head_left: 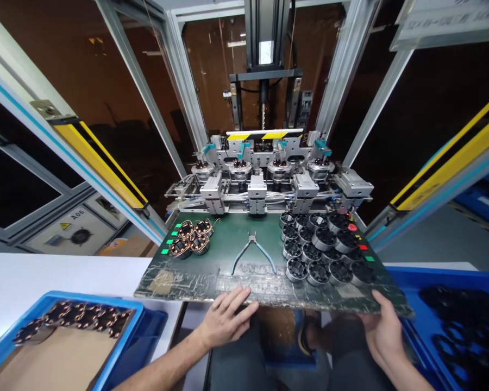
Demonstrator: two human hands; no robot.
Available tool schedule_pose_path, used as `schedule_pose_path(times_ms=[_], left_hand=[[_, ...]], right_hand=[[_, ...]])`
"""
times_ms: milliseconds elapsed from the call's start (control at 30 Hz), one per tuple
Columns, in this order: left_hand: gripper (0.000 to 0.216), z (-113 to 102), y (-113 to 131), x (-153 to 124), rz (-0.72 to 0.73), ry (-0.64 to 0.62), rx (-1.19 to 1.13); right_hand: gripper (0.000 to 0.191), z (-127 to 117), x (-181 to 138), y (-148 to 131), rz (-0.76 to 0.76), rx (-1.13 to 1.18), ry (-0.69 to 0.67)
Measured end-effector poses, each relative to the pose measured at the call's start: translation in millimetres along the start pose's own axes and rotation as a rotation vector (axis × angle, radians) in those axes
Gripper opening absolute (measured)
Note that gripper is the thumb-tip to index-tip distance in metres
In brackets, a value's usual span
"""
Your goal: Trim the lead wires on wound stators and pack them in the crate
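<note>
My left hand [229, 319] lies at the front edge of the green work board [232, 225], fingers stretched out and nothing held. My right hand [385, 331] is at the board's front right edge, thumb up against it and apart from the fingers, which are partly hidden. Between the hands, farther back, a pair of pliers [252, 238] with pale blue handles lies spread open. Copper-wound stators [199, 243] form a small group on the left of the board. Several unwound black-and-silver stator cores [296, 269] stand in rows, some stacked, on the right.
Behind the board is a winding machine [257, 190] with several stators in its fixtures. Yellow light-curtain posts [101, 163] flank it. A blue tray [136, 320] with wound stators and cardboard stands left; a blue bin [411, 277] with black parts is right.
</note>
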State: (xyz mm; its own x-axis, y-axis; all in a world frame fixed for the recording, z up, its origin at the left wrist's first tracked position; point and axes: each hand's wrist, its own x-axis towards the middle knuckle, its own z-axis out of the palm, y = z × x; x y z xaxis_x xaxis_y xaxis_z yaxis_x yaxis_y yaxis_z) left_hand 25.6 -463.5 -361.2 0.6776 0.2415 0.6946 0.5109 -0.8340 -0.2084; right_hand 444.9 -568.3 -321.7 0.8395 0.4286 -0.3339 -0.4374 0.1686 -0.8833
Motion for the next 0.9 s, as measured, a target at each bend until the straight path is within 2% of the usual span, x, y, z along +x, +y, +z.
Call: schedule_pose_path(times_ms=[500,733,900], left_hand=[[0.054,-1.2,0.2,3.9,-0.008,0.022,-0.016],[0.057,0.2,0.1,1.2,-0.008,0.014,-0.022],[0.063,2.4,-0.5,-2.1,0.0,0.011,0.007]], right_hand=[[0.068,2.4,0.1,1.0,0.007,0.013,-0.003],[0.062,1.7,0.3,0.9,-0.003,0.008,0.007],[0.065,1.9,0.0,1.6,0.003,0.016,-0.007]])
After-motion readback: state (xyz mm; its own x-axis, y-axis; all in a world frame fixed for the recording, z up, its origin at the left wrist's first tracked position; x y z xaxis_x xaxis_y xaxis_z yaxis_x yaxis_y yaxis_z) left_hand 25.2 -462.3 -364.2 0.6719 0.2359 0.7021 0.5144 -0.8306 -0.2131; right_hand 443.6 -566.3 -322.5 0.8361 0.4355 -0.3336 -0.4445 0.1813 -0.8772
